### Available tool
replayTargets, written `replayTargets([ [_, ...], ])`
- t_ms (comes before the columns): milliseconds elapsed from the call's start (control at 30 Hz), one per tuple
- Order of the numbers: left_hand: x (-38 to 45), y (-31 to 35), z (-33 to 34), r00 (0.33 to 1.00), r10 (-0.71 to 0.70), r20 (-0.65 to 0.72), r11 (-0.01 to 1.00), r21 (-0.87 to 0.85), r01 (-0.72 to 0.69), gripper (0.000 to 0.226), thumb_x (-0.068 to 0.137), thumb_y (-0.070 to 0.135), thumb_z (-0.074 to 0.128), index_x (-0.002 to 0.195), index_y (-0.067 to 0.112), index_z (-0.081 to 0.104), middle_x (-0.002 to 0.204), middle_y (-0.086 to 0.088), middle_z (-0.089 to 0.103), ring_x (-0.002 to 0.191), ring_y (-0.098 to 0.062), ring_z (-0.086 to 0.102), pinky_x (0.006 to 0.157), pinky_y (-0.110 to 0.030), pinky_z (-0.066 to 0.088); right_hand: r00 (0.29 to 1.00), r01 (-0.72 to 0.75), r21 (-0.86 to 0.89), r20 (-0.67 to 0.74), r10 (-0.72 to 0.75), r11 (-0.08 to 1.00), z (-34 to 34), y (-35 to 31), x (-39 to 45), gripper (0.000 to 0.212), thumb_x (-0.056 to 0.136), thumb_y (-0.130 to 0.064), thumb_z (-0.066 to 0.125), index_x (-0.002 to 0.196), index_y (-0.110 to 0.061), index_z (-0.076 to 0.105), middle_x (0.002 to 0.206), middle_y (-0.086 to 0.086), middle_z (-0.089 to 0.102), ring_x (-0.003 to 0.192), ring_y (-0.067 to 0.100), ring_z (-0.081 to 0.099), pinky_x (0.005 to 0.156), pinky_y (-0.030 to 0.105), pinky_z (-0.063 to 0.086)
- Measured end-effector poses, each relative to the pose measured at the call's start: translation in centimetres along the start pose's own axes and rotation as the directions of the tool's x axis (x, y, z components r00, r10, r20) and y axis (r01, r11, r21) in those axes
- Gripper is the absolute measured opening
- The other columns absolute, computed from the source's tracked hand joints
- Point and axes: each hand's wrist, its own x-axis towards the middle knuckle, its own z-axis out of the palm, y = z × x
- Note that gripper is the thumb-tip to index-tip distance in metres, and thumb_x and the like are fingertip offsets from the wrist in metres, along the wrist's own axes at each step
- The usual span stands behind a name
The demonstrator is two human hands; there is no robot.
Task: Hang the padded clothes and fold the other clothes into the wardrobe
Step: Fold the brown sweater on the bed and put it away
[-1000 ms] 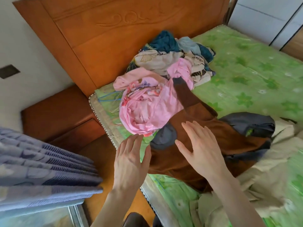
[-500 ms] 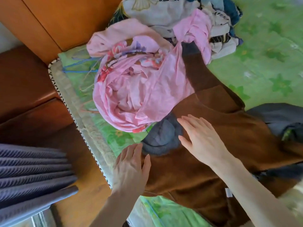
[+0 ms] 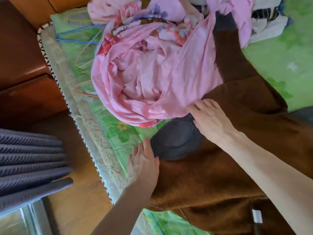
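A brown fleece garment (image 3: 220, 175) with a dark grey hood (image 3: 176, 141) lies spread on the green floral bed sheet (image 3: 279, 53). My left hand (image 3: 144, 167) rests flat on its left edge beside the hood, fingers apart. At the upper edge of the hood my right hand (image 3: 211, 121) lies palm down, fingers touching the rim of a crumpled pink floral cloth (image 3: 152, 73) that overlaps the brown sleeve (image 3: 228, 53). Neither hand grips anything that I can see.
Wire hangers (image 3: 81, 38) lie on the sheet left of the pink cloth. More clothes (image 3: 267, 22) are heaped at the top right. A wooden bedside cabinet (image 3: 22, 61) and a grey-blue pleated curtain (image 3: 28, 161) are on the left, beyond the mattress edge (image 3: 91, 133).
The view has tilted down and closer to the bed. My right hand has slid up over the hood to the pink cloth's edge; my left hand has stayed at the garment's left edge.
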Motion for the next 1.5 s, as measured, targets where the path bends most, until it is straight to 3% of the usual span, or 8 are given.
replayTargets([
  [167, -0.1, 1.1, -1.4, 0.998, 0.043, 0.035, 0.991, -0.128, -0.038, 0.015, 0.108, 0.031, 0.053, 0.119, 0.02, 0.052, 0.105, 0.005, 0.055, 0.091, -0.022, 0.062, 0.076, -0.035, 0.048, 0.999, 0.043, 0.018, -0.007, -0.043, 0.999, 0.0, 0.9, -0.6, 0.04, 0.082, -0.022, 0.087, 0.117, -0.016, 0.068, 0.122, 0.011, 0.066, 0.112, 0.032, 0.065, 0.102, 0.049, 0.054],
  [433, -1.4, 1.0, -2.9, 0.958, 0.282, -0.061, 0.94, -0.182, -0.288, 0.008, 0.107, 0.028, 0.055, 0.104, 0.021, 0.051, 0.077, 0.01, 0.051, 0.06, -0.011, 0.052, 0.054, -0.027, 0.046, 0.993, 0.11, 0.002, -0.038, -0.11, 0.994, 0.3, 0.7, -1.1, 0.052, 0.071, -0.006, 0.089, 0.119, -0.017, 0.073, 0.125, 0.009, 0.07, 0.116, 0.033, 0.065, 0.107, 0.051, 0.049],
  [533, -2.1, 0.6, -4.2, 0.956, 0.289, -0.05, 0.94, -0.174, -0.293, 0.011, 0.107, 0.031, 0.055, 0.103, 0.023, 0.05, 0.072, 0.015, 0.046, 0.057, -0.003, 0.046, 0.054, -0.016, 0.03, 0.989, 0.102, -0.009, -0.104, -0.102, 0.995, -1.4, 1.3, -2.0, 0.029, 0.079, -0.006, 0.083, 0.106, -0.013, 0.074, 0.114, 0.011, 0.071, 0.108, 0.034, 0.067, 0.102, 0.052, 0.052],
  [700, -2.3, 2.6, -8.3, 0.951, 0.306, -0.053, 0.93, -0.199, -0.31, 0.016, 0.107, 0.033, 0.055, 0.11, 0.017, 0.058, 0.071, 0.014, 0.05, 0.061, -0.01, 0.051, 0.061, -0.026, 0.039, 0.979, 0.065, -0.004, -0.195, -0.065, 0.998, -8.0, 4.3, -4.7, 0.014, 0.09, -0.016, 0.077, 0.1, -0.01, 0.069, 0.086, 0.005, 0.074, 0.08, 0.025, 0.073, 0.098, 0.044, 0.057],
  [833, -3.7, 6.2, -12.7, 0.929, 0.358, -0.09, 0.904, -0.216, -0.369, 0.021, 0.106, 0.036, 0.057, 0.119, 0.02, 0.06, 0.087, 0.002, 0.067, 0.076, -0.024, 0.063, 0.064, -0.031, 0.044, 0.986, -0.026, 0.061, -0.163, 0.036, 0.998, -15.7, 6.6, -8.1, 0.011, 0.099, -0.02, 0.064, 0.092, -0.012, 0.06, 0.071, 0.0, 0.064, 0.064, 0.023, 0.067, 0.073, 0.035, 0.054],
  [967, -6.0, 10.2, -17.0, 0.894, 0.443, -0.067, 0.839, -0.32, -0.439, 0.014, 0.105, 0.028, 0.06, 0.1, 0.019, 0.051, 0.074, 0.01, 0.051, 0.065, -0.008, 0.051, 0.064, -0.029, 0.037, 0.954, -0.265, 0.202, -0.086, 0.287, 0.943, -24.1, 8.7, -13.3, 0.022, 0.106, -0.032, 0.049, 0.109, -0.013, 0.059, 0.069, -0.011, 0.051, 0.046, 0.0, 0.04, 0.045, 0.02, 0.027],
  [1167, -8.9, 18.1, -24.5, 0.772, 0.635, -0.004, 0.737, -0.295, -0.608, 0.013, 0.107, 0.028, 0.06, 0.1, 0.028, 0.049, 0.07, 0.016, 0.05, 0.069, 0.005, 0.057, 0.062, -0.014, 0.037, 0.918, -0.371, 0.131, -0.093, 0.384, 0.919, -36.9, 11.5, -22.9, 0.061, 0.1, -0.054, 0.017, 0.119, -0.012, 0.057, 0.083, 0.005, 0.066, 0.06, 0.023, 0.06, 0.051, 0.038, 0.047],
  [1500, -14.0, 35.7, -40.0, 0.422, 0.895, -0.143, 0.403, -0.143, -0.904, 0.026, 0.107, 0.042, 0.051, 0.102, 0.018, 0.062, 0.079, 0.001, 0.065, 0.075, -0.016, 0.061, 0.07, -0.039, 0.051, 0.753, -0.488, 0.118, -0.445, 0.485, 0.865, -56.5, 12.2, -39.0, 0.041, 0.1, -0.052, 0.043, 0.094, -0.013, 0.055, 0.063, 0.003, 0.06, 0.05, 0.029, 0.058, 0.048, 0.028, 0.036],
])
